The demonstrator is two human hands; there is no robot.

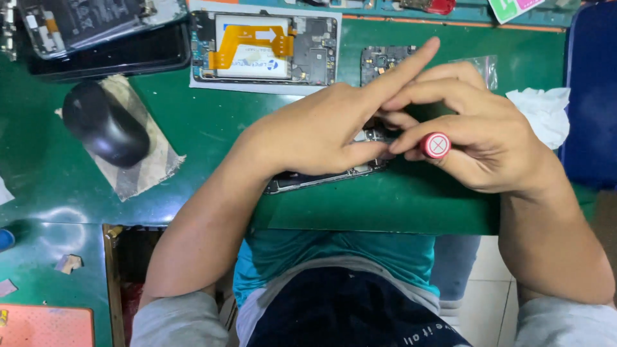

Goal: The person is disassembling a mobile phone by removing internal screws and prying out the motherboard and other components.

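On the green mat (pixel 193 128), left hand (pixel 321 132) flat on an opened phone (pixel 308 180), right hand (pixel 488 138) pinching a red-capped screwdriver (pixel 436 145).

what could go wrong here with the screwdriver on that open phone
1. The right hand holds the red-capped screwdriver with its tip hidden under the fingers; a slip might scratch the opened phone.
2. The left hand steadies the phone near the green mat's front edge; it may slide off.
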